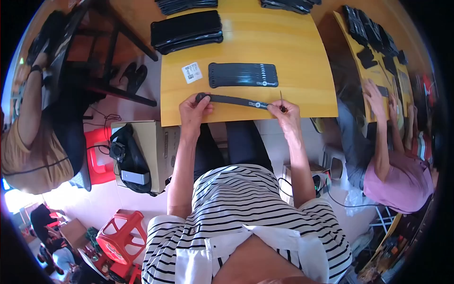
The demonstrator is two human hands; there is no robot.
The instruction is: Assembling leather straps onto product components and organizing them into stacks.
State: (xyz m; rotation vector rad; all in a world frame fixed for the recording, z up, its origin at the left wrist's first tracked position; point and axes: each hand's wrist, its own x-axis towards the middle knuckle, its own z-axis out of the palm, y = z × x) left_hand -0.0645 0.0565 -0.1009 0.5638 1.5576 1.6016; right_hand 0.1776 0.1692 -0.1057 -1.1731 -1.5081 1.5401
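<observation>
A narrow black strap [231,100] with pale printing near one end is stretched between my hands at the table's near edge. My left hand [193,112] pinches its rounded left end between thumb and fingers. At the printed right end, my right hand [287,115] grips the strap. A thin pointed tool [281,98] with a dark handle also sticks up from my right hand; its exact kind is too small to tell. Just beyond lies a flat row of similar black straps [239,75], side by side, with a line of pale marks near their right end.
A white printed label [192,73] lies on the yellow table [302,61]. Stacks of black straps [187,29] stand at its far side. People work at both sides, one in pink [402,180] at the right. Cardboard boxes [161,146] and red stools [122,236] surround me.
</observation>
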